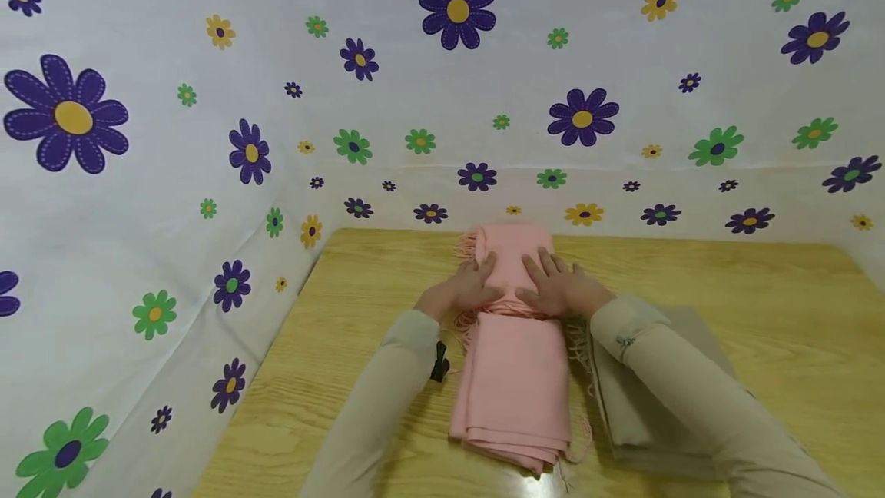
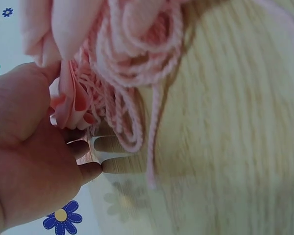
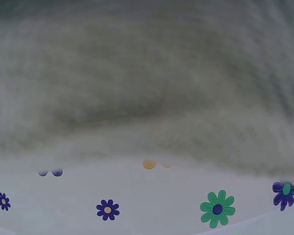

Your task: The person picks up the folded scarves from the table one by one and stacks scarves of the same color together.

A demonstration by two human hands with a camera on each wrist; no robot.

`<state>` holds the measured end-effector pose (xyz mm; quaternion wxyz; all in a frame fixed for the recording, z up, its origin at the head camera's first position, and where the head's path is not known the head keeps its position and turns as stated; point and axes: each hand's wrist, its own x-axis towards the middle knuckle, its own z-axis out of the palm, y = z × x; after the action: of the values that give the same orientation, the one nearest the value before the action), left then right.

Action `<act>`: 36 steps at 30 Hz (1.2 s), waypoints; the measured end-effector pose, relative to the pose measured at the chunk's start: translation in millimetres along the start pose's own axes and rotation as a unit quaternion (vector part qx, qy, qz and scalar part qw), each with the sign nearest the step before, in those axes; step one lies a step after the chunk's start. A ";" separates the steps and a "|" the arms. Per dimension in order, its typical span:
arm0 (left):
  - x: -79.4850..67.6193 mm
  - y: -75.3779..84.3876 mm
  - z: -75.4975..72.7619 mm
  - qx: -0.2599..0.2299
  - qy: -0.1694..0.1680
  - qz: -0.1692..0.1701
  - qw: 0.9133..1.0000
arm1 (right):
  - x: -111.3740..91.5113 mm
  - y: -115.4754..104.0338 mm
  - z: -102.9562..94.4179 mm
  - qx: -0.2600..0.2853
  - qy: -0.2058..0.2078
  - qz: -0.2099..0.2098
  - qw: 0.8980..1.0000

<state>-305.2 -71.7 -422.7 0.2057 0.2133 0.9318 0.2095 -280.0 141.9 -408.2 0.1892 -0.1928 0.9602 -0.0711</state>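
Observation:
A pink folded fringed scarf [image 1: 515, 260] lies at the back of the table, with another folded pink section [image 1: 518, 383] right in front of it; whether both are one piece cannot be told. My left hand [image 1: 472, 287] rests on the back part's left side, fingers extended. Across from it, my right hand [image 1: 558, 287] presses on the right side with spread fingers. The left wrist view shows my left hand [image 2: 29, 147] beside folded pink cloth and twisted fringe [image 2: 137, 63]. Blurred greyish cloth [image 3: 137, 83] fills most of the right wrist view, hiding the right hand's work.
A folded grey-green fringed cloth [image 1: 650, 406] lies at the right, partly under my right forearm. A small black object [image 1: 439, 363] shows beside my left sleeve. Flower-printed white sheeting [image 1: 415, 98] stands behind and left of the wooden table [image 1: 332, 313].

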 end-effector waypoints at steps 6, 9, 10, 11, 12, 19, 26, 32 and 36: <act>-2.2 6.7 5.5 -0.033 0.015 0.017 0.999 | -6.2 -0.7 -0.9 0.022 -0.010 0.013 1.000; -2.5 12.5 8.7 -0.061 0.027 0.026 0.997 | -10.6 0.2 -0.7 0.050 -0.013 0.003 0.999; -2.5 15.0 8.8 -0.074 0.033 0.030 0.996 | -12.2 0.2 -1.5 0.060 -0.013 0.001 0.998; -2.5 17.8 8.1 -0.090 0.041 0.034 0.995 | -13.3 0.2 -2.9 0.073 -0.012 -0.003 0.997; -1.9 20.0 7.2 -0.103 0.051 0.037 0.993 | -13.9 0.6 -4.6 0.084 -0.008 -0.008 0.996; 5.8 18.1 2.8 -0.237 0.096 0.012 0.967 | -7.0 -1.3 -19.4 0.153 0.019 -0.025 0.988; 14.1 8.2 2.2 -0.339 0.113 0.003 0.934 | 2.8 5.1 -22.5 0.218 0.022 -0.009 0.976; 18.1 6.7 1.1 -0.357 0.084 0.005 0.930 | 1.5 11.2 -24.8 0.279 -0.026 -0.005 0.960; 17.0 7.5 0.9 -0.355 0.069 0.017 0.932 | 1.7 11.6 -23.3 0.317 -0.041 -0.010 0.948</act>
<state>-316.5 -57.0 -424.8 0.1997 0.1266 0.8049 0.5443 -294.5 153.3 -389.8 0.2787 -0.1353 0.8777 -0.3656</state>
